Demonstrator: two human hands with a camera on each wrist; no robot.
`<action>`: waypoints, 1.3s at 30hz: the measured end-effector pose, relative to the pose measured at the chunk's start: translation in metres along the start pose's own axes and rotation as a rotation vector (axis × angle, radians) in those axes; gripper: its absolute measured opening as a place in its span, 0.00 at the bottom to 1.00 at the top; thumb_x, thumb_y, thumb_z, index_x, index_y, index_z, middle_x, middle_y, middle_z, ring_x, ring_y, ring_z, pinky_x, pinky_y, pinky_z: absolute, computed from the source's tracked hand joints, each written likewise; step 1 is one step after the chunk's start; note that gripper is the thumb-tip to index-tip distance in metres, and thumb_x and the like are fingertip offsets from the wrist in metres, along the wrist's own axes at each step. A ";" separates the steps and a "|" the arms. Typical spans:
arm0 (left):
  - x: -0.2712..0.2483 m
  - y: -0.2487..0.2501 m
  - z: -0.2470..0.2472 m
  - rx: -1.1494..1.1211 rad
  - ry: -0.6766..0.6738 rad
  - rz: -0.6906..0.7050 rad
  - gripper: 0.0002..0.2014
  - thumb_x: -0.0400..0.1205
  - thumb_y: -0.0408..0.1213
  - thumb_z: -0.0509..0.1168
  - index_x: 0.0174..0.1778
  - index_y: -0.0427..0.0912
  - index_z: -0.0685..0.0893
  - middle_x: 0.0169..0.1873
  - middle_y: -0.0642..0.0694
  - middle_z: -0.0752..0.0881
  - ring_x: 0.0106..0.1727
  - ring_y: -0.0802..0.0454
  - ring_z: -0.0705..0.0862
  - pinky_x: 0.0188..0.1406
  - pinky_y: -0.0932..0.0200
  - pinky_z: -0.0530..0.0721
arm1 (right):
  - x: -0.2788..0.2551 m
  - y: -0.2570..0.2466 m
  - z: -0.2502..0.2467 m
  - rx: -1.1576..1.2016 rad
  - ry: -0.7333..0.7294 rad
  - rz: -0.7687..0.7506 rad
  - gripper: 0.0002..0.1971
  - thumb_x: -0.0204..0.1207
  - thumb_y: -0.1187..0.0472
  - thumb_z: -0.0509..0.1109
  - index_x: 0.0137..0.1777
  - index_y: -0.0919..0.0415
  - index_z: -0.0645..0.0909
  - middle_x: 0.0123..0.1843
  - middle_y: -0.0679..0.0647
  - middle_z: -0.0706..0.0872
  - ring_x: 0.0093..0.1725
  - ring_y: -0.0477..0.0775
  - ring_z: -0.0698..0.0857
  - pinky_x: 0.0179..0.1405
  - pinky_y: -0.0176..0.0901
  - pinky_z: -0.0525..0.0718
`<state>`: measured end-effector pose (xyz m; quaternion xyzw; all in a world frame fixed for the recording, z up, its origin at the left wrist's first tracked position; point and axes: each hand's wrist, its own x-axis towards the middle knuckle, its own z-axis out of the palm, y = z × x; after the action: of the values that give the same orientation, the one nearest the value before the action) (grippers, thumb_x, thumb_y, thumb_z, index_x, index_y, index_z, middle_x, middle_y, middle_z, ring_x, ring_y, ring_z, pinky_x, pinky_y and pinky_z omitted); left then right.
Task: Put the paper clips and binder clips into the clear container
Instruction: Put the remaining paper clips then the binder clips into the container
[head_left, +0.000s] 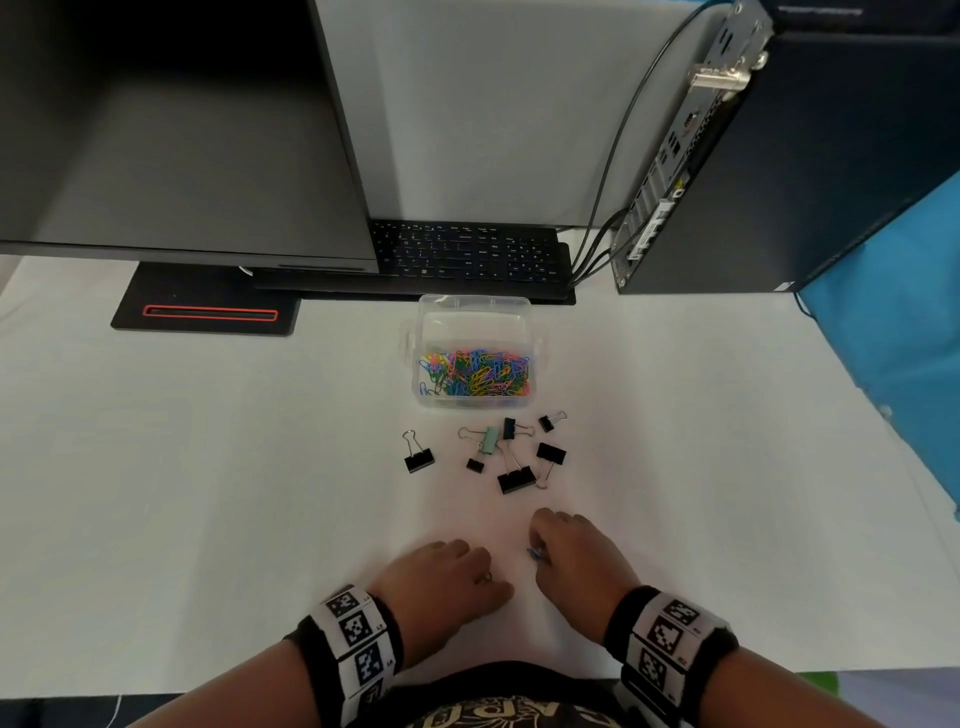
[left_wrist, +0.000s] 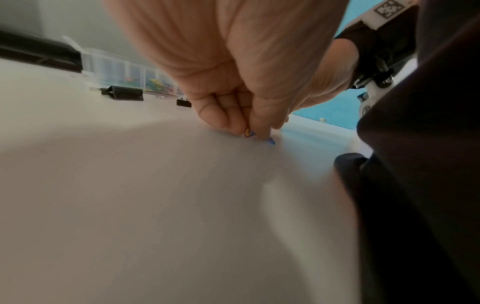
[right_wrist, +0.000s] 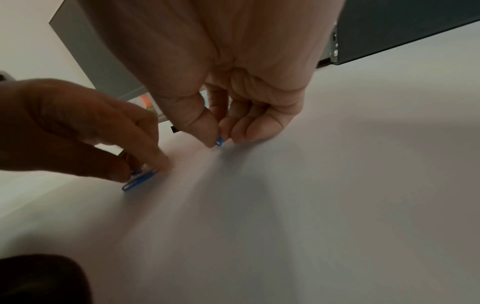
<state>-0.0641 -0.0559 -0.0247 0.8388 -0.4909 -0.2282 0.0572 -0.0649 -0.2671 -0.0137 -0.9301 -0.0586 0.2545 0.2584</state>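
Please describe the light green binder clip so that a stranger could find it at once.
Find the clear container of coloured paper clips in front of the keyboard. Binder clips lie scattered on the white table just before it. The light green binder clip is the only pale one; the others are black or dark.

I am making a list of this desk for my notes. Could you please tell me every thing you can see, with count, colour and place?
clear container: one, transparent, open, desk centre, before the keyboard
paper clips in container: many, mixed colours
binder clips: seven; six black, one pale green; loose on the desk, nearer than the container
blue paper clips: at least two, at the fingertips of both hands
monitor: one, black, back left
keyboard: one, black, behind the container
computer case: one, dark, back right, cables attached
desk: one, white
left hand: pinches a blue paper clip at the desk
right hand: pinches another blue paper clip
wristbands: two, black with white markers
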 end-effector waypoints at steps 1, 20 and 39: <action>0.000 -0.001 -0.002 0.041 -0.013 0.007 0.22 0.68 0.35 0.67 0.58 0.53 0.77 0.42 0.48 0.81 0.36 0.49 0.80 0.30 0.59 0.83 | -0.001 0.001 -0.001 0.020 0.001 0.005 0.08 0.71 0.67 0.61 0.42 0.52 0.68 0.39 0.46 0.74 0.42 0.53 0.72 0.35 0.44 0.67; -0.013 -0.018 0.005 -0.053 0.097 -0.318 0.22 0.57 0.28 0.77 0.43 0.47 0.77 0.40 0.49 0.79 0.35 0.49 0.79 0.29 0.54 0.82 | 0.006 -0.034 0.013 0.116 -0.089 -0.029 0.11 0.72 0.65 0.63 0.54 0.56 0.76 0.47 0.53 0.83 0.45 0.56 0.79 0.40 0.45 0.76; 0.057 -0.101 -0.133 -0.315 0.583 -0.647 0.02 0.83 0.39 0.63 0.46 0.45 0.76 0.45 0.49 0.78 0.42 0.50 0.78 0.41 0.53 0.80 | 0.013 -0.054 0.020 -0.296 -0.180 -0.181 0.13 0.72 0.71 0.64 0.57 0.64 0.74 0.58 0.62 0.76 0.56 0.64 0.74 0.47 0.53 0.75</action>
<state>0.0990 -0.0701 0.0428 0.9592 -0.1268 -0.0605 0.2454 -0.0627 -0.2088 -0.0064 -0.9223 -0.2016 0.3012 0.1343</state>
